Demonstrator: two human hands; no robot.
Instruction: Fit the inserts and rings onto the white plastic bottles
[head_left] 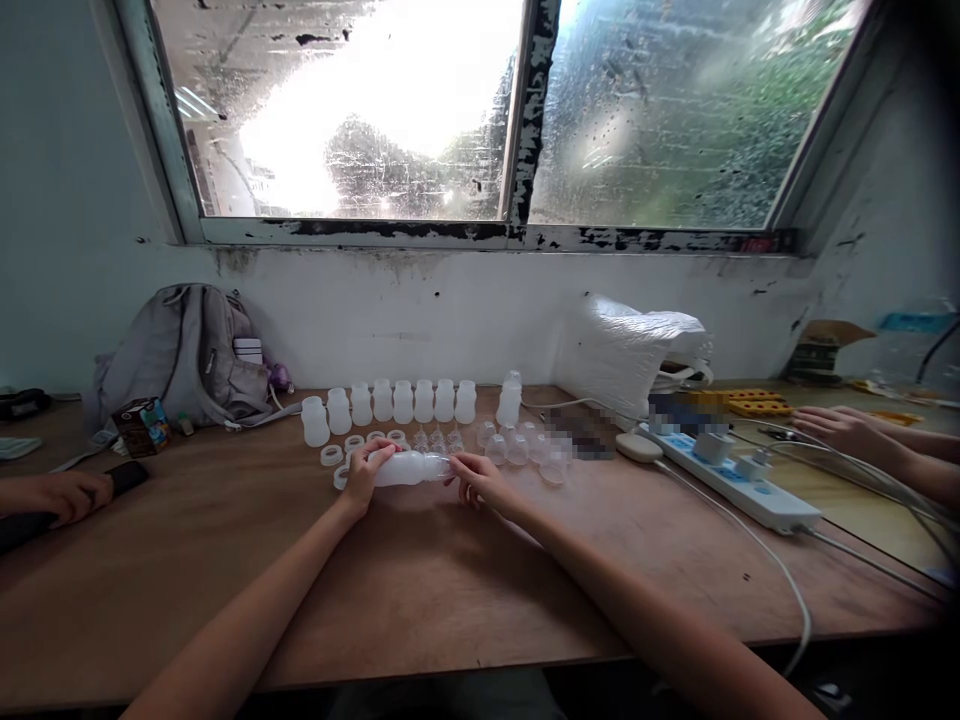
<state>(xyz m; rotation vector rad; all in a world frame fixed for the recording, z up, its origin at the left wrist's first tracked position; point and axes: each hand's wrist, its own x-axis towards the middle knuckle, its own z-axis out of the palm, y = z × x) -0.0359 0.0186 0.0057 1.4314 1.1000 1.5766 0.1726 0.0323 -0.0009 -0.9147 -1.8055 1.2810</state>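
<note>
My left hand (362,475) is wrapped round the body of a frosted baby bottle (401,469), which lies sideways just above the table. At its right end is a clear cap (435,466), and my right hand (478,480) pinches that end with its fingertips. Behind my hands stands a row of open frosted bottle bodies (382,402). White collar rings (331,456) lie close to my left hand. Clear teats (438,440) stand behind the held bottle. Several transparent dome caps (517,447) are grouped beyond my right hand. One capped bottle (509,400) stands upright near the wall.
A grey backpack (187,350) and a small drink carton (141,425) stand at the left. Another person's hand (71,497) rests there. At the right are a power strip (727,480) with cables, a white bag (622,350) and another person's hands (847,435).
</note>
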